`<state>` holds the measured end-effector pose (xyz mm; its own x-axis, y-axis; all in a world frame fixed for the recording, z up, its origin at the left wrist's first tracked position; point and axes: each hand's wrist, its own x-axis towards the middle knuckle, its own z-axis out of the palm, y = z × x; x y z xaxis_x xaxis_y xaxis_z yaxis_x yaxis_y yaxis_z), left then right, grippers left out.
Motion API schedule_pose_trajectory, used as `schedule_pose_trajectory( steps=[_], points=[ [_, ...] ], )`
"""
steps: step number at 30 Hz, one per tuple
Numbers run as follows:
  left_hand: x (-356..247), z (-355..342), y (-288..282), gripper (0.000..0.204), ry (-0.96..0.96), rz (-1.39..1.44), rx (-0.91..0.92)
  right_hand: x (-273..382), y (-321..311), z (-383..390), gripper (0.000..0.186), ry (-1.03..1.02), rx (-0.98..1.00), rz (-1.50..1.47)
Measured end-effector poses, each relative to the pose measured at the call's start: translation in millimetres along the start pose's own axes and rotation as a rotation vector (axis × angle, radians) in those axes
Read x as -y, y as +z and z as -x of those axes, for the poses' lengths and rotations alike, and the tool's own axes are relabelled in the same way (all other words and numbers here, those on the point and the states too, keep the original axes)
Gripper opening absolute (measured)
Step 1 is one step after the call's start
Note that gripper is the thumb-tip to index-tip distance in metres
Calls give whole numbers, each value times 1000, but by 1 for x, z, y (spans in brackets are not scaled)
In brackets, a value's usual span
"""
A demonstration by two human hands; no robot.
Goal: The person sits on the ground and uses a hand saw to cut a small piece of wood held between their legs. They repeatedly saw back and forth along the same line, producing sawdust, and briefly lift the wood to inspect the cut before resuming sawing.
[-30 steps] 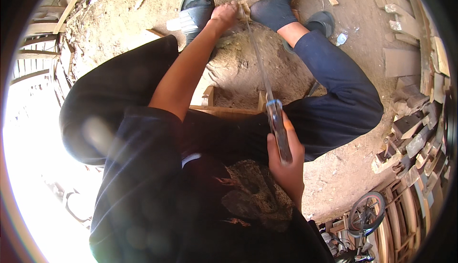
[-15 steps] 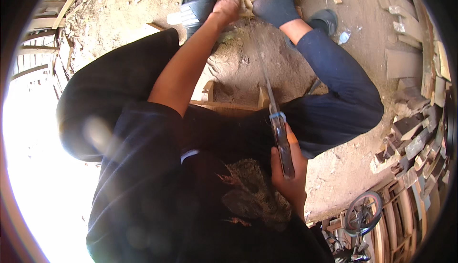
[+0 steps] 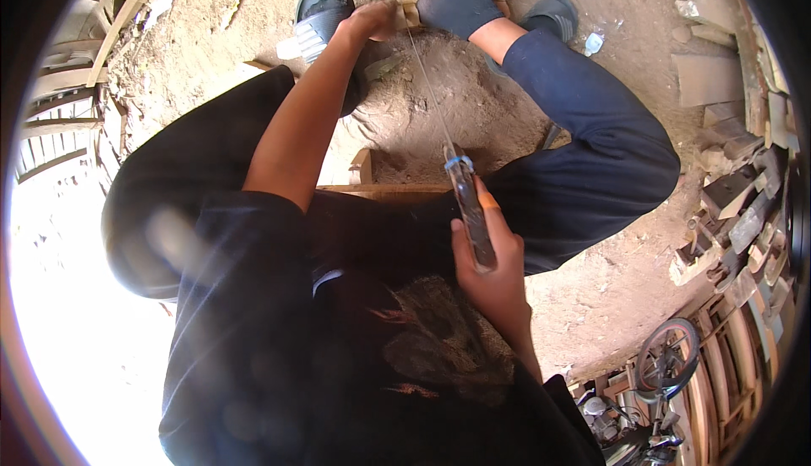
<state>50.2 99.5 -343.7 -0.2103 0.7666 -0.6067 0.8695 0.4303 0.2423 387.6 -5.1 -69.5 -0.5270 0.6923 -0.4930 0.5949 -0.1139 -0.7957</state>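
Observation:
A handsaw runs from my lap to the ground at the top, its narrow blade seen nearly edge-on. My right hand is wrapped round the dark saw handle, which has a blue band at its front end. At the far end of the blade lies a small light wooden piece. My left hand is closed on the left side of this piece, its fingers partly hidden. My dark-socked foot is against the right side of the wood.
A sandal is on my left foot; another sandal lies behind the socked foot. A wooden bar with an upright block sits before my lap. Scrap wood lines the right, with a motorbike lower right.
My right hand has pushed the saw forward, away from my body, toward the wood. The whole view has shifted slightly; my left hand keeps its place on the wooden piece.

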Motion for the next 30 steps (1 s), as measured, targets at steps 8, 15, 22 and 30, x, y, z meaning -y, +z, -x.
schedule_pose_trajectory(
  steps=[8, 15, 22, 30],
  points=[
    [9, -11, -8, 48, 62, 28, 75, -3, -11, -5, 53, -55, 14, 2],
    [17, 1, 12, 41, 105, -149, -201, 3, 7, -11, 52, -84, -4, -17],
    [2, 19, 6, 41, 58, -33, -294, 1, 22, -24, 53, -129, -56, -1],
    [2, 15, 16, 43, 80, -37, -295, 8, 1, 15, 62, -161, 5, 159]
  ],
)
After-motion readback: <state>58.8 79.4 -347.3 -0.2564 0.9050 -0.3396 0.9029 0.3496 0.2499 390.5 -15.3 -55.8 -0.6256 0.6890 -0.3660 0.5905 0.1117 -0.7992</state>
